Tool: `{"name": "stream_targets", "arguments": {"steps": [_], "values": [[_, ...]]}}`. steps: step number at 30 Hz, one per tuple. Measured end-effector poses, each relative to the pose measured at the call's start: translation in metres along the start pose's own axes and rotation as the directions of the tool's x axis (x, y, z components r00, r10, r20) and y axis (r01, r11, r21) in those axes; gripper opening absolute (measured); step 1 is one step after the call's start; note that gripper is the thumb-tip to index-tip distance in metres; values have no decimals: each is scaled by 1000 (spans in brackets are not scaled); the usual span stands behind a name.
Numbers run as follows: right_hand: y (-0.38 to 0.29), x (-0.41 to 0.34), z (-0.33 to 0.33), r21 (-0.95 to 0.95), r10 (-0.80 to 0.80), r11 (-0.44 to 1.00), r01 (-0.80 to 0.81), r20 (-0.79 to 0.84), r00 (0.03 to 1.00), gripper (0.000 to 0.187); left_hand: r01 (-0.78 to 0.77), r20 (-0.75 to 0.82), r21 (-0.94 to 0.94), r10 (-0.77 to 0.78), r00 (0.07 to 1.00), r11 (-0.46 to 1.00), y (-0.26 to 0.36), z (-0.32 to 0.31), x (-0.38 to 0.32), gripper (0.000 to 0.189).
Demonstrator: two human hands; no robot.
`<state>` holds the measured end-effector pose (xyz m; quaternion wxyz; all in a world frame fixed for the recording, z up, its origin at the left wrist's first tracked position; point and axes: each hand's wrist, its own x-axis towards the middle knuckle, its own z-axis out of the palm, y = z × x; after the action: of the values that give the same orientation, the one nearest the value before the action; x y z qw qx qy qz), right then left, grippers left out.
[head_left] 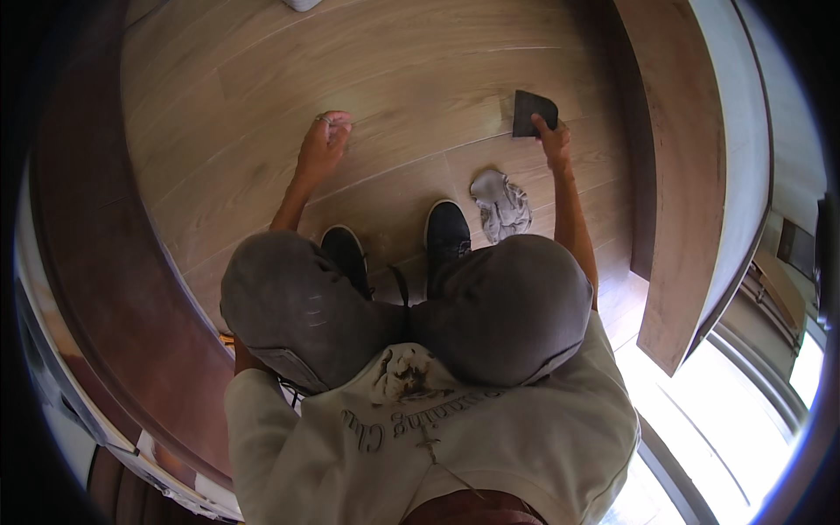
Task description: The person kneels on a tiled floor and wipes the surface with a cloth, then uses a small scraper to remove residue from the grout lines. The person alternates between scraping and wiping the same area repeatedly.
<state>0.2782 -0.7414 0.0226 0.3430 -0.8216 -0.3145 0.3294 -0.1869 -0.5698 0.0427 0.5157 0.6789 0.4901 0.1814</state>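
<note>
My right hand (553,139) grips a dark flat pad (533,115) with one rounded corner, its thumb lying on top; whether the pad touches the floor cannot be told. My left hand (328,134), with a ring on one finger, is over the wood-look floor (407,85) with its fingers curled. No object shows in it, though the inside of the palm is hidden. A crumpled grey cloth (502,205) lies on the floor below my right hand, beside my dark shoe (447,230).
A reddish-brown wooden panel (125,275) curves along the left. At the right stands a wooden board edge (686,164) with a pale top. Part of a white object (302,4) shows at the top rim. Bright light comes in at the lower right.
</note>
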Motion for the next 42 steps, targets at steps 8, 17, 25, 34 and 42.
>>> {"name": "stream_targets", "arguments": {"steps": [8,17,25,34,42], "values": [[-50,40,50,-371,-403,770,519,347,847,45,-236,-203,311,307,930,921,-34,7,12,19],[-79,55,48,-364,-130,852,376,549,826,46,-249,-349,537,481,804,806,-65,-4,-5,16],[-94,69,58,-282,-105,942,181,265,959,50,-239,-344,548,476,809,802,-54,-2,-2,17],[-118,72,86,-358,-163,906,225,194,967,38,-203,-346,574,460,818,793,-55,-6,-5,20],[-125,58,99,-254,-157,943,217,238,958,40,-197,-351,547,437,828,814,-58,-6,-7,19]]}}
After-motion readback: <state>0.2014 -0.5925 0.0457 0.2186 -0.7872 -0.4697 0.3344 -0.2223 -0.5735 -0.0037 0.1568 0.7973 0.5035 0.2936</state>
